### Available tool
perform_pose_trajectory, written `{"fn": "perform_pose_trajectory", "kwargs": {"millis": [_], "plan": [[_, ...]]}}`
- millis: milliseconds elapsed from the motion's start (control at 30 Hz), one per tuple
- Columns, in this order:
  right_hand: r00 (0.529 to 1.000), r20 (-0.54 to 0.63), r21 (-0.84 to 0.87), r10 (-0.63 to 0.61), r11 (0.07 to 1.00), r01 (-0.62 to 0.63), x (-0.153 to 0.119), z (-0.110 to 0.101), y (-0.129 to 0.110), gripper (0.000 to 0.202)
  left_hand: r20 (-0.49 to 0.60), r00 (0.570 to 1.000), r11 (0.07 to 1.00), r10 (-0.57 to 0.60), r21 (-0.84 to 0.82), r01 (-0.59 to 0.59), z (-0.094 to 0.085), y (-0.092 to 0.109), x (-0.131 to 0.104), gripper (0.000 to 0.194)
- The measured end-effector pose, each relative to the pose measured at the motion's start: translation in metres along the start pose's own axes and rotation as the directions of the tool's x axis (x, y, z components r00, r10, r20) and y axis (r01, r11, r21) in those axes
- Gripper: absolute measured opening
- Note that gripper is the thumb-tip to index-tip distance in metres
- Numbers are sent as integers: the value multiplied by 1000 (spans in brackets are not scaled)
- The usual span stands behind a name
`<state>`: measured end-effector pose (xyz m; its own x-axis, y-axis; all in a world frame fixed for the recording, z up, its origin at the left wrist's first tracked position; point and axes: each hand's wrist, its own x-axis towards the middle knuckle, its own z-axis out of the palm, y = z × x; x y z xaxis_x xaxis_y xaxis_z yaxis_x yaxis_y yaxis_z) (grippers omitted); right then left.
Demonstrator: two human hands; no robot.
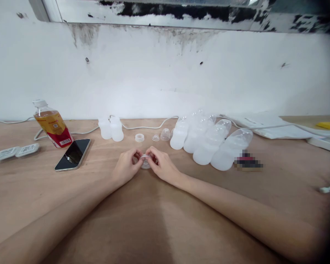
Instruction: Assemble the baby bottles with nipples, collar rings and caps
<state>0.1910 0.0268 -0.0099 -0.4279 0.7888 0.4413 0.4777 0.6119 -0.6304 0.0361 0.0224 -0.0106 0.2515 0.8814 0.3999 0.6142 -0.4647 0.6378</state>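
Observation:
My left hand (128,164) and my right hand (162,164) meet at the middle of the table, fingers closed on opposite sides of a clear round bottle part (146,165). Fingertips cover its upper edges, so its exact shape is partly hidden. Just beyond lie a translucent screw ring (139,137), a small clear nipple (155,138) and a clear domed cap (165,134). To the right, several milky white baby bottles (202,156) with clear domed tops stand in a cluster. Two white bottle bodies without tops (117,129) stand at the back left.
At left are a drink bottle (53,124), a phone (73,154) and two small flat plastic packs (27,150). A white cable (151,127) runs along the back near the wall. A white bag (264,124) and a blurred-out item (248,161) lie right.

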Motion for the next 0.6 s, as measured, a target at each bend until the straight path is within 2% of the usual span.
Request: {"fn": "perform_pose_trajectory", "kwargs": {"millis": [200, 467, 600], "plan": [[997, -11, 105, 83, 991, -81, 1, 1, 0, 10, 43, 997, 995, -58, 82, 55, -9, -1, 1, 7], [994, -27, 19, 110, 994, -110, 0, 2, 0, 11, 30, 999, 989, 11, 147, -15, -1, -3, 0, 7], [995, -18, 25, 103, 994, -102, 0, 3, -1, 7, 47, 999, 989, 14, 145, -20, -4, -7, 0, 10]]}}
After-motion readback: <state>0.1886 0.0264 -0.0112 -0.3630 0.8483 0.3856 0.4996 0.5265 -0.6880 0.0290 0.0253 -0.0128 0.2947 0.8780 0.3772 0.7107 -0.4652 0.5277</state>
